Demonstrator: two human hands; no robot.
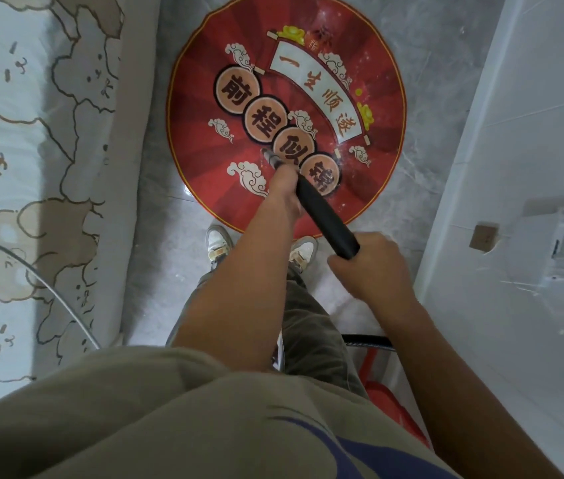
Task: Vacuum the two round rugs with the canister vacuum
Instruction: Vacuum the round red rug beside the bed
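Grey marble floor runs between the bed and a white wall, the red round rug just ahead of your shoes. Your left hand wraps the black wand low down, your right hand grips its top end; the nozzle rests on the rug. Push hard and the rug may bunch or slide; the hose behind could snag your legs.

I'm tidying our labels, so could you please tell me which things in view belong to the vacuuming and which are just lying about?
In the job: red round rug, black vacuum wand, left hand and right hand gripping it, black hose, red body, likely the canister.
Just lying about: patterned bed cover, thin grey cable, white panel.
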